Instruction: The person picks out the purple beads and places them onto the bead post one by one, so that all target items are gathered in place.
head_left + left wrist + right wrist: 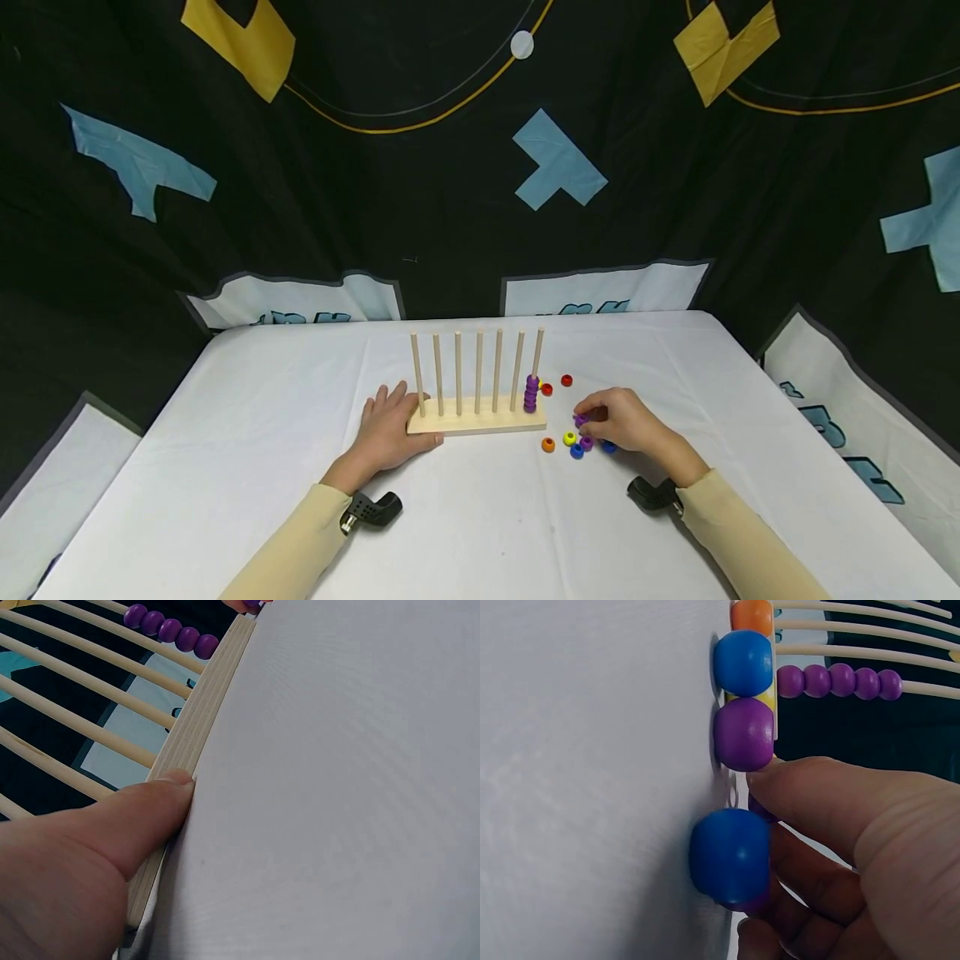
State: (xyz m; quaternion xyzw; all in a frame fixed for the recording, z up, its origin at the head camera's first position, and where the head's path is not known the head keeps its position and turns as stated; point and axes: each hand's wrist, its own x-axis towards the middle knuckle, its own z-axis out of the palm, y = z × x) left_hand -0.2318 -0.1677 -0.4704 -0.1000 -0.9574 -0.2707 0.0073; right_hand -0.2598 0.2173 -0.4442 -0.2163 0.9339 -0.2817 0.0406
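A wooden peg stand [476, 423] with a row of upright pegs stands on the table. My left hand [388, 429] grips its left end, thumb [150, 814] along the front edge and fingers around the back. Five purple beads [531, 394] are stacked on the rightmost peg, also seen in the left wrist view. To the right of the stand, my right hand [626, 421] pinches a purple bead [581, 420] between thumb and fingers, low over the loose beads. In the right wrist view the thumb partly hides that purple bead [760, 811].
Close to my right hand lie an orange bead [548, 445], a yellow bead [569, 438], another purple bead [587, 444] and two blue beads [577, 451]. Red beads [566, 380] lie behind, near the stand's right end. A dark curtain [450, 217] hangs beyond the white table [480, 525].
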